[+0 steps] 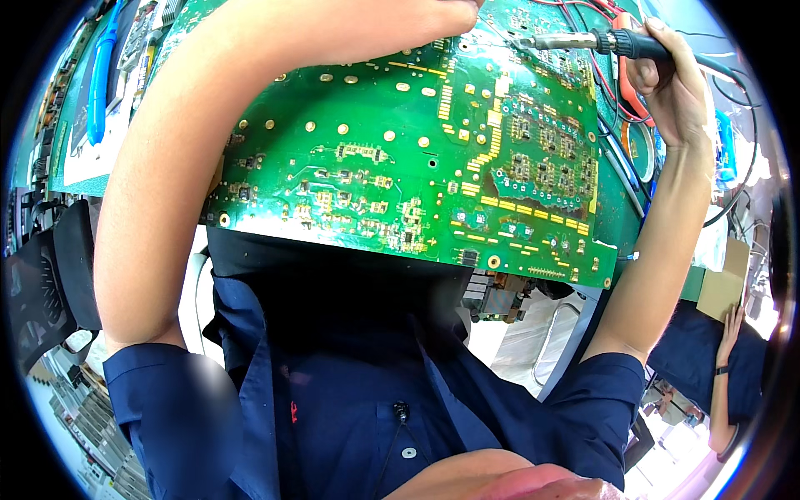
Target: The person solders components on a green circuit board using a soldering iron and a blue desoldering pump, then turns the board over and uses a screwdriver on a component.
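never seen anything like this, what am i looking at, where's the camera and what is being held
There's no machine here, just a person's two bare hands. The one picture comes from a wide camera worn on the head, looking down, so straight edges bend near the rim.

A large green circuit board lies on the table, with a long blue tool off to its left. The right hand holds a soldering iron, its tip over the far part of the board. The left hand is at the top edge, partly cut off, so I can't tell what it holds. Another person's hand shows at far right.
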{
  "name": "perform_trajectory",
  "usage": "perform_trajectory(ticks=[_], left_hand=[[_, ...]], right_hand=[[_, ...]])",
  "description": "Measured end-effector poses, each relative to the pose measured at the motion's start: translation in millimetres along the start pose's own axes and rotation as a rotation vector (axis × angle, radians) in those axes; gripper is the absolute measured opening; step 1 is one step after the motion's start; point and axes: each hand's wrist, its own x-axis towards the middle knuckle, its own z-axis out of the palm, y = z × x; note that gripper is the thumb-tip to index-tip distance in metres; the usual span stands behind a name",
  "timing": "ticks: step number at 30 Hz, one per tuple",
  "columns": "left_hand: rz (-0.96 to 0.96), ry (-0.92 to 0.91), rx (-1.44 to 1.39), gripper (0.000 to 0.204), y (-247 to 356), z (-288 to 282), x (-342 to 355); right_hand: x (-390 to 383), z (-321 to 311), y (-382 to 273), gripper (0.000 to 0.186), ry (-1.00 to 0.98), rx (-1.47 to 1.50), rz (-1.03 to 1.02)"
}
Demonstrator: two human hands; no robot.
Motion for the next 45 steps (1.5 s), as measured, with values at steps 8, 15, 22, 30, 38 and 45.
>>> perform_trajectory(ticks=[8,15,22,30,38,45], left_hand=[[0.037,0.045,0.055,0.012,9,2,-5],[-0.139,0.206,0.067,0.014,-15,4,6],[-0.224,0.385,0.009,0.013,-33,1,8],[-0.227,0.305,0.073,0.016,-57,2,9],[-0.358,0.213,0.139,0.026,-53,9,11],[-0.196,0.339,-0.021,0.021,-42,5,11]], right_hand=[[2,-9,2,0.031,-0.064,0.035,-0.005],[-2,2,-1,0.03,0.013,-0.01,-0.01],[-2,4,-1,0.028,0.043,0.02,0.014],[-5,11,-3,0.022,0.054,0.094,0.012],[-7,9,5,0.019,0.049,0.175,0.014],[-11,13,-4,0.018,0.1,0.126,0.003]])
